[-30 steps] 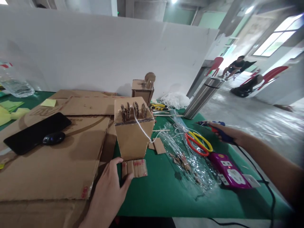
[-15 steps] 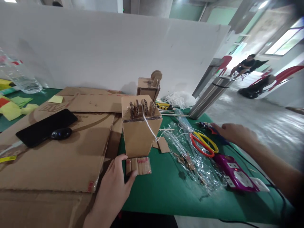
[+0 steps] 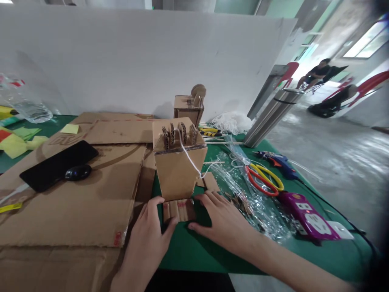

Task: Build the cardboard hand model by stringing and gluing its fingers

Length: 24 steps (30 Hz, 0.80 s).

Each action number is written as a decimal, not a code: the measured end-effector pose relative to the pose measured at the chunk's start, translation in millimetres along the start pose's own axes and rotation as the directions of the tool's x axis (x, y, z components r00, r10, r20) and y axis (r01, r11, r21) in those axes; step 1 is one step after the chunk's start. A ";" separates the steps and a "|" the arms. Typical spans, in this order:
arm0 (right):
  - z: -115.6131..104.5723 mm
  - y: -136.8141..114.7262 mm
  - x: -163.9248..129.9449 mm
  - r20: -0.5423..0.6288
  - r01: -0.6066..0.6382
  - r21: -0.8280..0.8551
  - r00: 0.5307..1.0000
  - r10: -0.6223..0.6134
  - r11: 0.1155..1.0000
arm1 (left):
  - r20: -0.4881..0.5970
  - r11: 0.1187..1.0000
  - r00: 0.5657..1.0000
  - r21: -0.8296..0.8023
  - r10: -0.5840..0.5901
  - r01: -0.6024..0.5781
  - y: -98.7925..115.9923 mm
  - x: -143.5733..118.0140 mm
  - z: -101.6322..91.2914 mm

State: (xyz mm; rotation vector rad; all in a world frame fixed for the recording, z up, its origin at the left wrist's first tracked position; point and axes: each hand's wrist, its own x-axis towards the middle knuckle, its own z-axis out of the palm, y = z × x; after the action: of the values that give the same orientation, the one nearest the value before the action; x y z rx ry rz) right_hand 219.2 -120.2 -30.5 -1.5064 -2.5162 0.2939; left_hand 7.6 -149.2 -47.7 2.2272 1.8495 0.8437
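A small ridged cardboard piece [image 3: 178, 210] with red print lies against the foot of a cardboard box [image 3: 179, 174]. My left hand [image 3: 150, 227] holds its left end, index finger at the back corner and thumb on the front edge. At the right end is my right hand [image 3: 223, 215], its thumb and fingers apart around that end; whether it touches the piece I cannot tell. Upright cardboard discs [image 3: 179, 136] stand in a row on the box, and a white string [image 3: 192, 162] runs down from them towards small cardboard scraps [image 3: 211, 181].
A blue glue gun [image 3: 279, 162], scissors [image 3: 264, 178] with red and yellow handles, crumpled clear plastic [image 3: 258, 219] and a purple power strip [image 3: 310, 217] lie rightward. A steel cylinder [image 3: 273, 117] stands behind. Leftward, a phone [image 3: 59, 164] and mouse [image 3: 78, 172] rest on cardboard sheets [image 3: 100, 207].
My right hand has let go of the glue gun, which now lies on the table, and has come left to the cardboard piece. My left hand stays at the piece's left end.
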 end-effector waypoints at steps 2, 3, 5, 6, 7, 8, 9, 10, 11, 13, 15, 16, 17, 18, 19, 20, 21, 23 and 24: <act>-0.4 3.6 4.5 0.022 -0.012 0.047 1.000 0.011 0.999 | -0.001 1.000 1.000 0.001 -0.003 0.003 0.2 0.2 1.1; -0.5 5.1 5.7 0.030 -0.016 0.067 0.999 0.014 0.998 | -0.004 1.000 1.000 0.002 -0.005 0.005 0.3 0.2 1.7; 0.1 6.4 6.6 0.032 -0.035 0.099 0.999 0.032 0.995 | -0.007 1.000 1.000 0.004 -0.012 0.012 0.1 0.1 2.8; 1.0 6.2 6.8 0.029 -0.049 0.112 0.999 0.046 0.992 | -0.007 1.000 1.000 0.005 -0.013 0.013 0.0 0.0 3.1; 2.1 5.8 7.1 0.026 -0.062 0.125 0.998 0.059 0.990 | -0.006 1.000 1.000 0.008 -0.010 0.010 -0.1 -0.1 3.3; 3.3 5.3 7.4 0.021 -0.072 0.136 0.997 0.070 0.988 | -0.006 1.000 1.000 0.012 -0.007 0.007 -0.1 -0.2 3.3; 4.5 4.8 7.7 0.012 -0.077 0.144 0.997 0.076 0.987 | -0.003 1.000 1.000 0.015 -0.005 0.005 0.1 -0.1 3.1; 5.8 4.6 7.9 0.000 -0.074 0.150 0.997 0.075 0.986 | -0.003 1.000 1.000 0.018 -0.006 0.006 0.4 0.0 2.8; 6.9 4.6 8.1 -0.016 -0.065 0.152 0.998 0.068 0.986 | -0.004 1.000 1.000 0.020 -0.009 0.009 0.7 0.1 2.6; 9.0 5.2 7.9 -0.050 -0.042 0.148 0.998 0.050 0.988 | -0.007 1.000 1.000 0.023 -0.013 0.013 1.5 0.3 2.1; 10.7 6.2 7.1 -0.074 -0.025 0.138 0.997 0.035 0.990 | -0.009 1.000 1.000 0.021 -0.013 0.013 1.6 0.4 2.1; 11.3 6.7 6.5 -0.083 -0.019 0.133 0.996 0.030 0.991 | -0.011 1.000 1.000 0.018 -0.013 0.013 1.4 0.4 2.2; 11.8 7.0 5.9 -0.091 -0.012 0.128 0.996 0.024 0.992 | -0.010 1.000 1.000 0.013 -0.013 0.013 1.0 0.5 2.3; 12.2 7.1 5.2 -0.099 -0.003 0.124 0.995 0.016 0.992 | -0.011 1.000 1.000 0.007 -0.013 0.013 0.6 0.6 2.4; 12.5 7.1 4.6 -0.108 0.008 0.120 0.994 0.005 0.993 | -0.009 1.000 1.000 -0.003 -0.010 0.010 0.3 0.8 2.3; 12.7 7.1 4.0 -0.117 0.023 0.116 0.993 -0.009 0.993 | -0.002 1.000 1.000 -0.015 -0.003 0.003 0.2 1.1 1.9; 12.9 7.0 3.6 -0.127 0.038 0.115 0.992 -0.024 0.993 | 0.010 1.000 1.000 -0.028 0.010 -0.010 0.3 1.4 1.2; 13.5 6.9 3.0 -0.147 0.076 0.117 0.987 -0.058 0.990 | 0.044 0.998 0.998 -0.054 0.040 -0.037 1.1 1.7 -1.1; 13.9 7.0 2.9 -0.161 0.096 0.118 0.984 -0.077 0.988 | 0.060 0.997 0.997 -0.062 0.051 -0.047 1.8 1.5 -2.4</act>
State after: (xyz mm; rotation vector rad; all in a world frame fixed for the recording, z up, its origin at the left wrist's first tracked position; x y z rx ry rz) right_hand 220.1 -115.4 -45.6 -1.3155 -2.3854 0.3027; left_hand 8.1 -148.8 -44.4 2.2441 1.7255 0.8183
